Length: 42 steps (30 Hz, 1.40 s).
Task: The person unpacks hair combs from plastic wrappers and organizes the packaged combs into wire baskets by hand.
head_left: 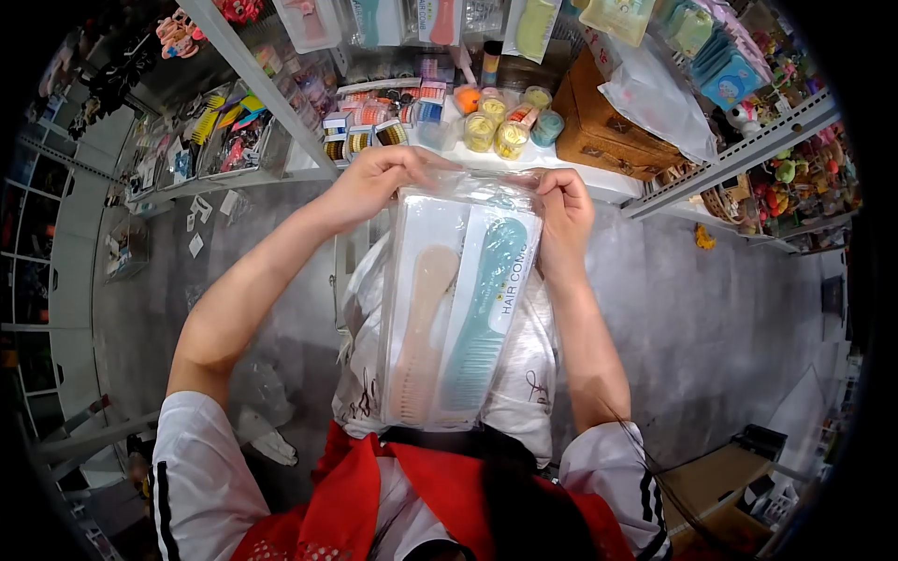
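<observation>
A clear plastic bag with hair combs in it hangs between my two hands, in front of my body. Inside show a teal comb on a white card printed "HAIR COMB" and a beige comb, both with teeth downward. My left hand pinches the bag's upper left corner, its fingers closed. At the upper right corner my right hand is closed on the plastic too. Whether more combs lie behind these two I cannot tell.
Ahead, a white shelf bears round tubs, boxed hair ties and a brown case. Packaged combs hang above. Metal uprights stand left and right. Scraps of packaging lie on the grey floor.
</observation>
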{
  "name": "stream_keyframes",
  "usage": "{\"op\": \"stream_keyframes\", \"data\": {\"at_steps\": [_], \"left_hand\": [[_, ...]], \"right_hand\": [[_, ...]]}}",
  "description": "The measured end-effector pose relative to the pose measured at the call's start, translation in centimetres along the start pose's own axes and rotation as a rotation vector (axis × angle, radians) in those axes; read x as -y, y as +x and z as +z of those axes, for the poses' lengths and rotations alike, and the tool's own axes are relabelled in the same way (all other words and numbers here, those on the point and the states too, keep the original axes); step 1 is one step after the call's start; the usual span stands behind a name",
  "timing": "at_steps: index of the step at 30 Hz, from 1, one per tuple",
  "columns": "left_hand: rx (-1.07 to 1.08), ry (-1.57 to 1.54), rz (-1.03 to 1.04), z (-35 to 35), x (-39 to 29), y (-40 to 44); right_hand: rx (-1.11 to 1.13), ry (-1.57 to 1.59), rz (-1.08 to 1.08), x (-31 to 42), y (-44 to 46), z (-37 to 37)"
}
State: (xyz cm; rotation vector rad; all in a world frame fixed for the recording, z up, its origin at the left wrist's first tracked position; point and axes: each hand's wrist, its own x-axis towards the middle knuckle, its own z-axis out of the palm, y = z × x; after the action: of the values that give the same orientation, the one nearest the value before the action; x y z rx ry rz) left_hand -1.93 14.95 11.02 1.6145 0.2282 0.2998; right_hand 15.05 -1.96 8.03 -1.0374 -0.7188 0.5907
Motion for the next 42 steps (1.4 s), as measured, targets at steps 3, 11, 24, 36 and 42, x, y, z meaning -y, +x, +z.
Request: {"op": "stream_keyframes", "data": {"at_steps": [3,11,24,36,42], "left_hand": [[0.075,-0.047,0.061,-0.2,-0.9,-0.2],[0.313,0.17,-0.051,-1.4,-6.6,-0.3],[0.256,0.669,0.085,4.3,-13.8,-2.5],[0.451,0.897,-0.103,6.3,-16.5,-6.4],[0.168,0.981,0.548,8.6,-16.8,-8.2]], "right_hand": [[0.069,0.011,-0.085,2.0,-0.4,0.7],[0.531,-0.437,-0.258,7.5,0.6,-1.6],[1.225,-0.961,0.416,15.2,4.1,4.8],[1.213,-1.003,0.347,18.2,-1.5,7.2],[0.934,-0.895,-0.01,17.8,-4.3,5.2]]}}
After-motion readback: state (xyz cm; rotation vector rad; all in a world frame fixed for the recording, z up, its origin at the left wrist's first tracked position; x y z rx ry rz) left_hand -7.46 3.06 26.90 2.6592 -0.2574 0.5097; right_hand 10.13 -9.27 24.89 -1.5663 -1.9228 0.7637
